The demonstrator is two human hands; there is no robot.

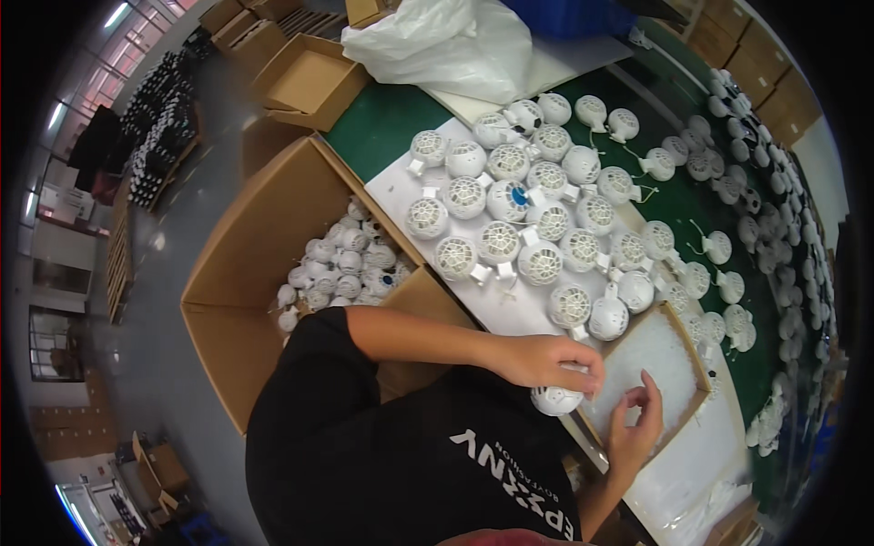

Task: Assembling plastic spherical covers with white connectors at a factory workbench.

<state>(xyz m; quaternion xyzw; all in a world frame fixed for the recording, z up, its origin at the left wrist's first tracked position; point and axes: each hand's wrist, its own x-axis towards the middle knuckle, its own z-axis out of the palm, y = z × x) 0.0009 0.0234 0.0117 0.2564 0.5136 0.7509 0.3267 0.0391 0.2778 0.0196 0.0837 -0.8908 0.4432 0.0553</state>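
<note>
My left hand (544, 361) is closed around a white ball-shaped piece (556, 401) with slots in its shell, held just left of a shallow cardboard tray (689, 346). The fingers and palm cover its upper part. Over the tray's near side is my right hand (637, 426), thumb and fingers apart with nothing visible between them. Inside the tray lies a whitish, glossy mass of small bits I cannot make out. Beyond my hands, many white balls with grille fronts (498, 243) and square stubs stand on a white sheet (401, 194); one shows a blue centre (520, 197).
A large open cardboard box (241, 223) at my left holds a heap of similar white balls (350, 259). More balls with cords (717, 247) cover the green tabletop (369, 127) to the right. At the back are a white plastic bag (446, 50), an empty carton (309, 82) and a blue bin (569, 18).
</note>
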